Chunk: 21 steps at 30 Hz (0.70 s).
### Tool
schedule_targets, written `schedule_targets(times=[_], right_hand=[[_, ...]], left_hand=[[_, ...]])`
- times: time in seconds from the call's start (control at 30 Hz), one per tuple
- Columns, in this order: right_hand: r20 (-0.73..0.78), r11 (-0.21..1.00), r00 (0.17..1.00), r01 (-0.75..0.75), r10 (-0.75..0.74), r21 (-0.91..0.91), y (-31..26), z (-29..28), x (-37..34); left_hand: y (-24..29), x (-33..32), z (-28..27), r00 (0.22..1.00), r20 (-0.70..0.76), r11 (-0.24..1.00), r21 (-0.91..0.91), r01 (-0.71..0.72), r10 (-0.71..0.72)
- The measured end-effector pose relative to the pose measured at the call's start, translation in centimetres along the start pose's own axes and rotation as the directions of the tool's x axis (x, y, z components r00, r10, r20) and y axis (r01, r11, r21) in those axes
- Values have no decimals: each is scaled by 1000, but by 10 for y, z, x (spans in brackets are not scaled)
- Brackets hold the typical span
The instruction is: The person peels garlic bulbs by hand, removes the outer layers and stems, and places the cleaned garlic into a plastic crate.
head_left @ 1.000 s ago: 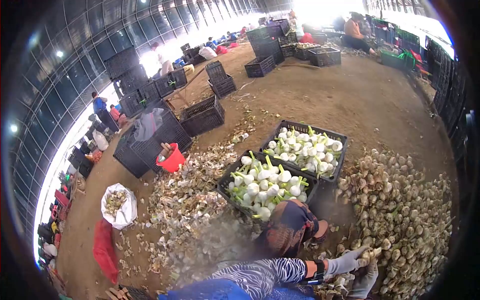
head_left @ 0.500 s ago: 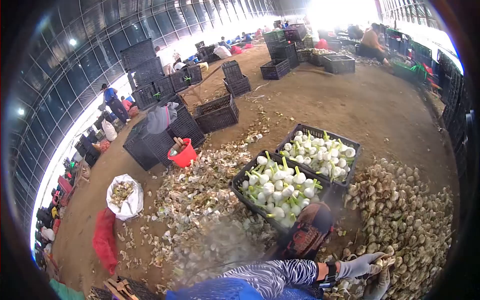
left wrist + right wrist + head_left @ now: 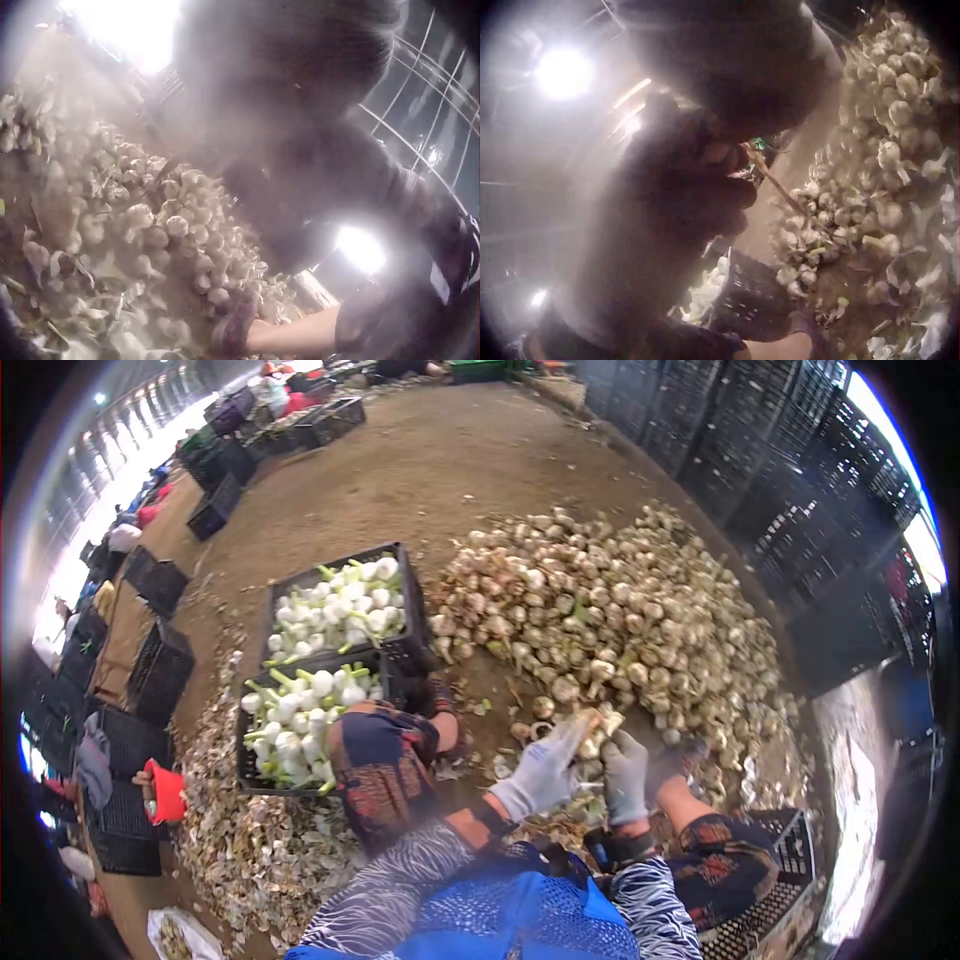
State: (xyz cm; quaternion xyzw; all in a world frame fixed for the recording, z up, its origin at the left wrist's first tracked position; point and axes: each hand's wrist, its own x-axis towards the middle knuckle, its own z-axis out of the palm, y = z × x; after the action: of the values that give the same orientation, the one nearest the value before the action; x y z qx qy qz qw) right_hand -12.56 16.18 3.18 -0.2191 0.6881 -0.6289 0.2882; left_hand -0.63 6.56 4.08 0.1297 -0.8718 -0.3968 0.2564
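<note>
In the head view, the gloved left hand (image 3: 543, 770) has its fingers curled round a garlic bulb (image 3: 602, 730) with loose brown skin. Against its other side is the gloved right hand (image 3: 627, 772), fingers bent at the bulb. A dried stalk (image 3: 780, 187) sticks out by the dark, curled right-hand fingers (image 3: 731, 199) in the right wrist view. Glare and blur hide the left hand's grip in the left wrist view. Just beyond both hands lies a heap of unpeeled garlic (image 3: 600, 600).
Two black crates (image 3: 412, 605) of white trimmed garlic stand left of the heap. Peelings (image 3: 260, 840) cover the ground at left, near a red bucket (image 3: 166, 790) and a white bag (image 3: 185, 935). Stacked crates (image 3: 750, 480) line the right side; another crate (image 3: 790, 860) sits beside the right knee.
The head view has swung right and down, bringing both hands, both knees and more of the heap into sight. The hands stay together at the garlic.
</note>
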Motion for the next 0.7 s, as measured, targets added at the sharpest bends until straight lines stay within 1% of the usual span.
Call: schedule_targets(times=[0.03,0.07,0.1,0.13,0.17,0.2,0.23,0.27,0.3,0.33,0.37,0.4,0.43,0.47,0.5,0.53,0.57,0.6,0.63,0.67,0.7], right_hand=[[-2,995,999,-36,37,91,-4,3,-7],[4,1000,1000,-13,12,16,25,-3,-2],[5,999,999,-34,33,37,25,-4,-6],[8,997,998,-55,54,59,24,1,-10],[-43,998,998,55,-55,4,10,11,-16],[-35,992,993,110,-112,-64,12,14,-20],[-48,985,995,82,-90,-150,15,13,-20],[-64,971,995,54,-70,-232,15,12,-18],[-77,972,995,48,-68,-232,12,13,-17],[-136,993,991,-24,8,-115,8,14,-14],[-188,996,978,-88,88,10,6,15,-13],[-202,996,975,-88,90,16,6,18,-12],[-204,1000,979,-15,16,5,6,21,-13],[-200,998,978,57,-58,-8,7,23,-13],[-109,999,994,27,-31,-37,-3,19,-17],[-114,999,993,25,-28,-32,-16,18,-23],[17,993,1000,19,-17,-113,-30,18,-30],[146,981,989,25,4,-195,-37,17,-34],[158,989,984,-60,82,-139,-25,15,-32],[149,990,985,-64,83,-129,-13,11,-30],[134,970,991,18,15,-242,-3,8,-27]], left_hand=[[1,-2,9,975,22,845,-494,203,-221],[-2,-3,19,904,156,430,-838,334,-398],[-13,0,17,865,218,240,-904,353,-452],[-22,4,18,667,350,97,-839,535,-658],[-62,-9,27,786,551,-270,-831,486,-282],[-63,-6,13,840,521,-585,-637,502,154],[-47,-7,22,571,617,-363,-784,503,-541],[-28,-7,17,568,625,-367,-778,509,-536],[-15,-9,14,661,381,-54,-887,458,-647],[-8,-11,16,741,110,273,-886,376,-662],[-8,-10,26,849,-66,357,-922,148,-525],[-5,-17,30,892,-101,530,-831,167,-440],[-12,-18,34,907,-227,745,-655,129,-356],[-20,-18,38,913,-328,901,-426,84,-241],[-21,-16,35,878,-250,734,-662,152,-407],[-24,-13,31,831,-128,504,-841,199,-541],[-26,-9,26,741,73,183,-949,258,-668],[-25,-8,24,743,79,184,-946,266,-664],[-23,-7,23,700,145,135,-935,328,-699],[-20,-6,20,651,208,86,-917,390,-730],[-14,-7,8,698,256,143,-877,458,-669]])
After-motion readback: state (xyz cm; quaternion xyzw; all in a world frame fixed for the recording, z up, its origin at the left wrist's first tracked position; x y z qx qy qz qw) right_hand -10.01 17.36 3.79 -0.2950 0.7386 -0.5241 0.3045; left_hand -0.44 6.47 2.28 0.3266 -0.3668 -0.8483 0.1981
